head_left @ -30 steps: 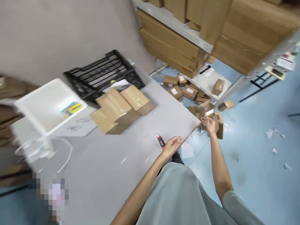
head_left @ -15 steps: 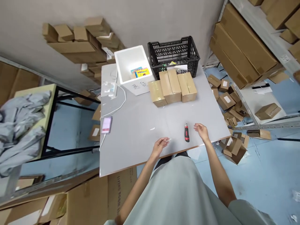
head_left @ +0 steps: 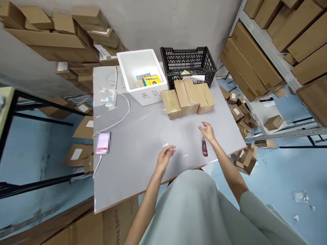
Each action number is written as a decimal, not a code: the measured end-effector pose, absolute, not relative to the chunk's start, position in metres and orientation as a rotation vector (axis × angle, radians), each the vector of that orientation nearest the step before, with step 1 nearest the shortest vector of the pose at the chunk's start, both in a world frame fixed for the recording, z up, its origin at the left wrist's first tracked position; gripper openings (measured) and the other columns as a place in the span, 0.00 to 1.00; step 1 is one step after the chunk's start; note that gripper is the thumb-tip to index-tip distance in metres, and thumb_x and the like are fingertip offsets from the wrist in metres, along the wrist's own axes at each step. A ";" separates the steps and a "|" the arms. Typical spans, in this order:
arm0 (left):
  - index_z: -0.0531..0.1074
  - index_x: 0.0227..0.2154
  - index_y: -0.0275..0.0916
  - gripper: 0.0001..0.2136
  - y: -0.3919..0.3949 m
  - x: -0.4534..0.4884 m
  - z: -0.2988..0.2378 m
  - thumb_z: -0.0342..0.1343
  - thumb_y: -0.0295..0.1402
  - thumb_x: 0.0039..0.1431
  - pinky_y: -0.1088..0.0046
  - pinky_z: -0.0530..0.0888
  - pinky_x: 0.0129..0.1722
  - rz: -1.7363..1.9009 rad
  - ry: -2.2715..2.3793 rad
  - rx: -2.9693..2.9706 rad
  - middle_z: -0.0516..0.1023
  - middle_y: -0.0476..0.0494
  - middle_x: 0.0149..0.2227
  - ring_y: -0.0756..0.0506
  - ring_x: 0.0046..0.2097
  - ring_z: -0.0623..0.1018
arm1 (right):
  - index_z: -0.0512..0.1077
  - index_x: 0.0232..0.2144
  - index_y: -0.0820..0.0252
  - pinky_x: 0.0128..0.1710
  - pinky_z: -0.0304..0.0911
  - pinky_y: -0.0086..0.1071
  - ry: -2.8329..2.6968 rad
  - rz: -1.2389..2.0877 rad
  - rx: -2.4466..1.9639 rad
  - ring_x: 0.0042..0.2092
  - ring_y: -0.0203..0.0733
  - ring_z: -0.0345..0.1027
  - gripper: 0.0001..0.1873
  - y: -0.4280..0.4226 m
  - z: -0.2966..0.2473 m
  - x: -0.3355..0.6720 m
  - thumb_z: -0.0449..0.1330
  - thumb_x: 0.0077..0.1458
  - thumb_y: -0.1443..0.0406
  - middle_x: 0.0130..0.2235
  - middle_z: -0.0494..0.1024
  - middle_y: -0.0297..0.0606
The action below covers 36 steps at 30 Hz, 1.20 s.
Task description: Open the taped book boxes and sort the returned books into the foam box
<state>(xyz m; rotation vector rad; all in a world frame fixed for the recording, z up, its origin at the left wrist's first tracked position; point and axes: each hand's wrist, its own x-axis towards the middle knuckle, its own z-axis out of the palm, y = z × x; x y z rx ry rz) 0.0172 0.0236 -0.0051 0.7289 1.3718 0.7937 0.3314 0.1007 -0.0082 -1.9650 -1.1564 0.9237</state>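
My left hand (head_left: 165, 157) hovers above the grey table (head_left: 127, 149) near its front edge, fingers apart and holding nothing. Further right and forward, my right hand (head_left: 207, 131) is also open and bare, just above a black and red utility knife (head_left: 204, 147) lying on the tabletop. Beyond my hands stand three taped cardboard boxes side by side: the left box (head_left: 171, 104), the middle box (head_left: 186, 96) and the right box (head_left: 205, 98). Behind them is a black plastic crate (head_left: 163, 62) with papers inside.
A white foam box (head_left: 138, 94) with colourful booklets (head_left: 151, 80) sits at the back left. A pixelated phone-like object (head_left: 103, 143), a power strip (head_left: 111, 98) and a white cable lie along the left side. Cartons fill the shelf (head_left: 283, 68) on the right.
My right hand has moved forward and left, from beside the utility knife to beyond it. My left hand has shifted slightly left and forward. The view has turned a little; the boxes stay put.
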 end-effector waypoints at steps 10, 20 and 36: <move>0.82 0.47 0.41 0.29 0.121 0.113 0.019 0.71 0.58 0.50 0.51 0.78 0.60 0.708 1.234 0.940 0.87 0.32 0.54 0.34 0.53 0.87 | 0.48 0.79 0.68 0.77 0.44 0.59 -1.096 0.692 -2.293 0.82 0.72 0.32 0.71 0.243 -0.013 0.380 0.81 0.47 0.50 0.81 0.37 0.74; 0.82 0.47 0.41 0.23 0.115 0.138 0.013 0.69 0.52 0.55 0.53 0.79 0.58 0.712 1.282 0.918 0.87 0.32 0.54 0.34 0.53 0.87 | 0.43 0.79 0.71 0.75 0.49 0.62 -1.157 0.548 -2.368 0.81 0.73 0.36 0.74 0.269 -0.060 0.389 0.79 0.47 0.46 0.79 0.36 0.78; 0.81 0.54 0.41 0.20 0.130 0.171 0.000 0.66 0.40 0.60 0.50 0.80 0.61 0.776 1.240 0.988 0.81 0.32 0.63 0.35 0.59 0.84 | 0.60 0.69 0.66 0.72 0.55 0.66 -1.041 0.305 -2.229 0.76 0.78 0.47 0.55 0.140 -0.037 0.385 0.76 0.44 0.54 0.73 0.51 0.70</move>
